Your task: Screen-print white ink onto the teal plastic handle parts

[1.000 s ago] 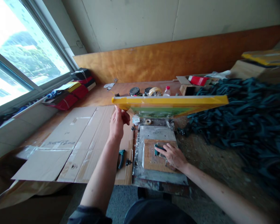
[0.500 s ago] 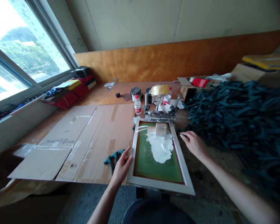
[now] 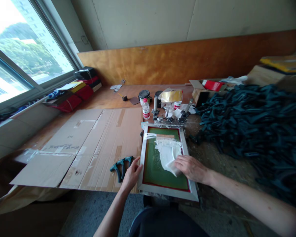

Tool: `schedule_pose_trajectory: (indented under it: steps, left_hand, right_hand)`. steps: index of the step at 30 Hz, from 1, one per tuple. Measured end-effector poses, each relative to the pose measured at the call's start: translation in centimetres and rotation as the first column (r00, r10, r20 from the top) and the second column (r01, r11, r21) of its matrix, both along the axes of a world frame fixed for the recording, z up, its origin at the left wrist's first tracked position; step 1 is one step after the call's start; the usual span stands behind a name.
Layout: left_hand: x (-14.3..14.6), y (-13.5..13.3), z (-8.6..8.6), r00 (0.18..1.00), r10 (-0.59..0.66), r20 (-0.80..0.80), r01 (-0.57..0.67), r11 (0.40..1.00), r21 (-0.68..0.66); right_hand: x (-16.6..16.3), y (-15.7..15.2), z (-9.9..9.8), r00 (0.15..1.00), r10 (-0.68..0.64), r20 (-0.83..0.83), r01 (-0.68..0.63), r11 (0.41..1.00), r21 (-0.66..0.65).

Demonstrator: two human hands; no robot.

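A silver screen-printing frame with green mesh lies flat on the bench in front of me. A smear of white ink runs down the mesh. My right hand is closed at the lower end of the smear, gripping a squeegee that is mostly hidden under the fingers. My left hand rests with stretched fingers against the frame's left rim. Two dark teal handle-shaped parts lie on the cardboard just left of that hand.
Flattened cardboard covers the bench to the left. A large heap of dark teal parts fills the right side. Behind the frame stand hinge clamps, a small bottle, ink jars and a red box.
The frame swung down from raised to flat. My left hand followed its edge down. My right hand left the plate beneath, came onto the mesh and pulled the ink toward me.
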State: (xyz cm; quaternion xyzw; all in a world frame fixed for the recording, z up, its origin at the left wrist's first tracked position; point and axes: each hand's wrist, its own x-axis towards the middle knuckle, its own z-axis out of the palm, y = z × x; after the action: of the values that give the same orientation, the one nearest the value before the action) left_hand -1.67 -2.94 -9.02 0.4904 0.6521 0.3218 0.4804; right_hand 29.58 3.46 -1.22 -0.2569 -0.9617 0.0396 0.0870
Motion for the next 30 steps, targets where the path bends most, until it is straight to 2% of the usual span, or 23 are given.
schedule_pose_trajectory:
  steps: [1,3,5,7,9,12,14,16,19,21,23,25,26,28,30]
  left_hand:
    - [0.0,0.0,0.0,1.000,0.001,0.014,-0.001,1.000,-0.004]
    - [0.1,0.1,0.1,0.999,0.007,0.041,-0.006,1.000,-0.008]
    - [0.1,0.1,0.2,0.998,0.018,0.068,-0.017,1.000,-0.006]
    - [0.0,0.1,0.1,0.995,0.031,0.094,-0.031,1.000,-0.006]
    - [0.0,0.1,0.2,0.992,0.039,0.117,-0.038,0.999,-0.010]
    - [0.0,0.0,0.8,0.991,0.035,0.128,-0.033,0.999,-0.017]
    - [0.0,0.1,2.0,0.991,0.038,0.129,-0.034,0.999,-0.035]
    - [0.0,0.1,3.7,0.988,0.051,0.146,-0.043,0.997,-0.060]
    - [-0.1,0.3,7.3,0.968,0.088,0.235,-0.076,0.995,-0.063]
    - [0.2,0.7,10.1,0.941,0.132,0.313,-0.125,0.991,-0.040]
    - [0.7,1.8,13.0,0.907,0.171,0.385,-0.197,0.980,0.030]
    - [1.4,3.5,15.8,0.874,0.166,0.456,-0.265,0.951,0.162]
    - [1.9,4.6,17.0,0.860,0.137,0.491,-0.281,0.931,0.233]
    - [2.7,7.0,19.3,0.843,0.057,0.536,-0.277,0.899,0.340]
    - [3.5,8.9,20.9,0.834,0.003,0.553,-0.254,0.890,0.379]
  right_hand:
    - [0.2,0.2,0.2,1.000,0.013,-0.008,-0.013,1.000,-0.023]
    - [0.1,0.7,0.2,0.997,-0.056,-0.062,0.055,0.998,-0.025]
    - [-0.4,0.7,-0.5,0.977,-0.139,-0.161,0.152,0.986,0.065]
    - [-0.5,-0.2,-1.7,0.961,-0.116,-0.251,0.168,0.966,0.196]
    - [-0.2,-1.3,-2.4,0.961,-0.043,-0.275,0.114,0.962,0.249]
    - [0.2,-1.2,-1.6,0.971,-0.037,-0.235,0.066,0.991,0.114]
    - [-0.3,0.6,-0.1,0.967,-0.127,-0.219,0.132,0.991,0.008]
    - [-1.3,3.2,1.7,0.937,-0.266,-0.227,0.264,0.964,-0.039]
    - [-1.6,7.0,4.1,0.860,-0.444,-0.250,0.451,0.892,-0.033]
    - [0.0,8.8,5.0,0.786,-0.534,-0.312,0.549,0.835,-0.048]
    - [2.9,9.8,4.9,0.656,-0.634,-0.410,0.648,0.751,-0.127]
    - [5.6,9.7,3.5,0.540,-0.727,-0.424,0.706,0.665,-0.243]
    - [6.5,9.2,2.3,0.516,-0.759,-0.398,0.715,0.637,-0.288]
    - [6.9,7.3,-0.8,0.554,-0.774,-0.306,0.692,0.633,-0.347]
    - [5.8,4.8,-4.0,0.646,-0.728,-0.230,0.640,0.681,-0.356]
